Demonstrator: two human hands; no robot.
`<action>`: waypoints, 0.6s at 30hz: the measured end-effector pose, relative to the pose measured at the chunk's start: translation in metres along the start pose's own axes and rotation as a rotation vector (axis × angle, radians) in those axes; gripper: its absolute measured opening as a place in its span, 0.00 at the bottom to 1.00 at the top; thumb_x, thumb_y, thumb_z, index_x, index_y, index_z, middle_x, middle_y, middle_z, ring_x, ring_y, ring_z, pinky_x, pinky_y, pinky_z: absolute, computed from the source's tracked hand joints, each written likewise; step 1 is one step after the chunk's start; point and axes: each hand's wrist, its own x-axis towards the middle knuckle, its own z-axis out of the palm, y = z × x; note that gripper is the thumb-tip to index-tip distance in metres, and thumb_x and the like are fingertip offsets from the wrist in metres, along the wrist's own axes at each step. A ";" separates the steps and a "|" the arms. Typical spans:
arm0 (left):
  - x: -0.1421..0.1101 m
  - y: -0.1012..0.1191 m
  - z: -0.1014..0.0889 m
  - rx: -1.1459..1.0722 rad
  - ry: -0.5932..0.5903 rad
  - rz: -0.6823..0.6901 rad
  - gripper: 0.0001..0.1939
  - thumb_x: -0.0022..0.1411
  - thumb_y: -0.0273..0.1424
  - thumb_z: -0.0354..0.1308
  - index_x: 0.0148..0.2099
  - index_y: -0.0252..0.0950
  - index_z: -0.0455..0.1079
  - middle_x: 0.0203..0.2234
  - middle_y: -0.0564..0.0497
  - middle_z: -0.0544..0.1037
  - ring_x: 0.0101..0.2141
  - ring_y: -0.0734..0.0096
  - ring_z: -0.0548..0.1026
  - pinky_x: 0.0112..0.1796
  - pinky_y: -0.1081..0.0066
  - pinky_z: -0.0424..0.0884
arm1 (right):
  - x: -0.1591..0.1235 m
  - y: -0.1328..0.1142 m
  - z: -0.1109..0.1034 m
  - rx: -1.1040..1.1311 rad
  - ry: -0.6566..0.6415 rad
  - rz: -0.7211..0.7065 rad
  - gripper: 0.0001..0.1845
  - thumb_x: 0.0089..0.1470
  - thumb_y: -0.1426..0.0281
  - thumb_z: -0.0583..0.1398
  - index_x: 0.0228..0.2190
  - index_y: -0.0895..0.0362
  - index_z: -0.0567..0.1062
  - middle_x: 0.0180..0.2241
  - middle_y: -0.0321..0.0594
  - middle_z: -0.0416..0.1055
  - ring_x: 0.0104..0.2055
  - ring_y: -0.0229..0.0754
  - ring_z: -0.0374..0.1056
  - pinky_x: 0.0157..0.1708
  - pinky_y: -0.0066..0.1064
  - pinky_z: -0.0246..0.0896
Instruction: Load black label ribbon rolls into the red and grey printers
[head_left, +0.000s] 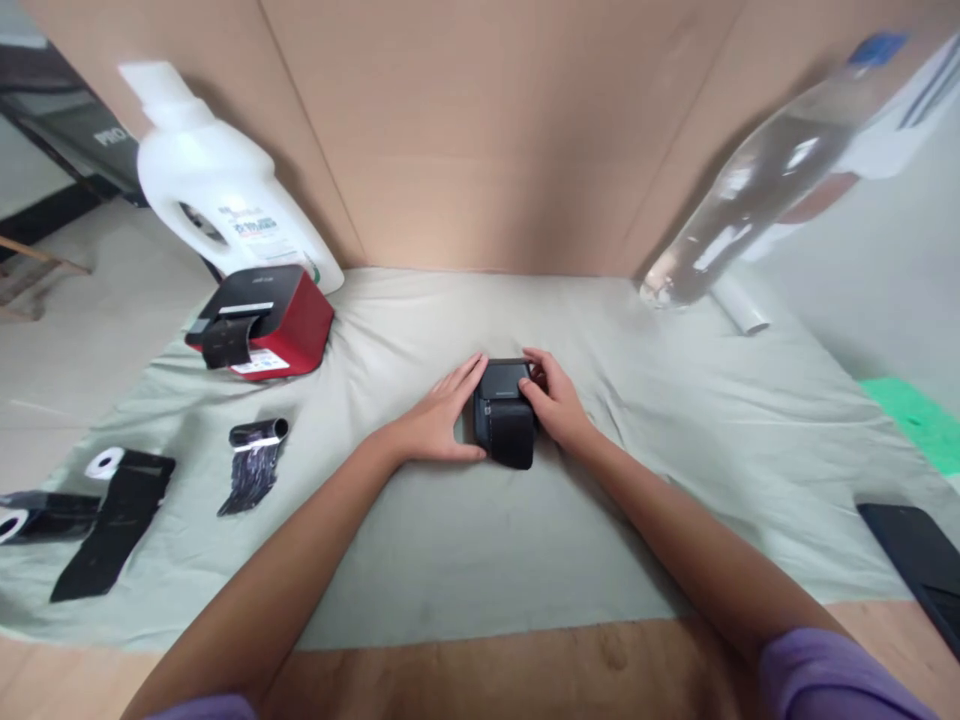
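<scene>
In the middle of the cloth sits a small black printer (505,380), with a strip of black paper (512,435) hanging out over its near side. My left hand (439,415) holds its left side, the fingers straight along the far corner and the thumb at the near corner. On the other side, my right hand (556,405) grips the printer, thumb on its top and fingers round the far right corner. The underside of the printer is hidden.
At left stand a red-and-black printer (300,320) and a white detergent bottle (217,170). Several black paper rolls (259,432) lie nearer. A clear plastic bottle (765,180) leans at back right, by a white tube (742,305). A dark phone (915,555) rests at right. Cardboard (480,130) closes the back.
</scene>
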 end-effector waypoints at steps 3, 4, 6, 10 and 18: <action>0.001 0.000 0.007 0.078 0.035 -0.029 0.73 0.46 0.45 0.74 0.77 0.40 0.25 0.75 0.34 0.41 0.72 0.36 0.45 0.68 0.42 0.50 | -0.003 -0.001 0.006 -0.044 0.075 -0.003 0.25 0.59 0.62 0.57 0.55 0.56 0.71 0.51 0.50 0.74 0.49 0.50 0.70 0.55 0.47 0.64; 0.001 0.000 0.009 0.091 0.057 -0.032 0.73 0.45 0.45 0.75 0.77 0.41 0.26 0.74 0.34 0.43 0.72 0.36 0.47 0.68 0.42 0.51 | -0.005 -0.002 0.008 -0.034 0.087 0.003 0.25 0.59 0.61 0.56 0.55 0.56 0.71 0.52 0.51 0.74 0.50 0.51 0.70 0.56 0.47 0.63; 0.003 0.003 0.011 0.113 0.105 -0.028 0.73 0.43 0.41 0.76 0.78 0.42 0.29 0.73 0.34 0.48 0.71 0.35 0.51 0.67 0.42 0.54 | -0.007 -0.004 0.008 0.025 0.107 0.033 0.25 0.61 0.59 0.55 0.56 0.56 0.72 0.54 0.50 0.74 0.54 0.51 0.70 0.59 0.47 0.61; 0.029 0.021 0.007 0.165 0.182 -0.005 0.70 0.42 0.38 0.75 0.77 0.41 0.36 0.71 0.34 0.52 0.69 0.37 0.56 0.66 0.45 0.58 | 0.005 -0.009 -0.018 0.187 0.137 0.086 0.25 0.63 0.55 0.51 0.51 0.54 0.77 0.54 0.46 0.76 0.58 0.50 0.69 0.61 0.44 0.58; 0.203 0.071 0.058 -0.040 0.245 0.069 0.72 0.37 0.44 0.77 0.77 0.35 0.41 0.69 0.31 0.53 0.68 0.38 0.58 0.66 0.48 0.58 | 0.035 0.003 -0.166 -0.038 0.363 0.113 0.35 0.62 0.43 0.46 0.27 0.57 0.76 0.28 0.41 0.74 0.36 0.46 0.67 0.41 0.36 0.60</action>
